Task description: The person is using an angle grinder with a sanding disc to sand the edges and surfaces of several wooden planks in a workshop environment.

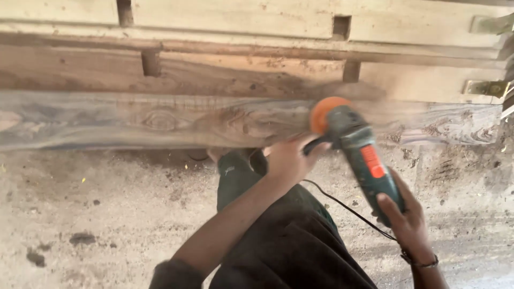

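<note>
The person stands over a long grey-brown plank (160,120) that lies across the ground (96,214), with more boards (241,69) stacked just behind it. Both hands are on a green sander (358,155), well apart from each other along its length. The right hand (404,217) is wrapped round the rear of the body, fingers closed on it, a band at the wrist. The left hand (289,158) is closed on the black side handle near the head. The sander's orange disc (324,112) sits against the plank's top face, toward its right end, and a haze of dust blurs the wood around it. A black cord (348,208) trails from the tool past the person's dark trousers. Brass hinges (490,87) show on the boards at the far right edge.
</note>
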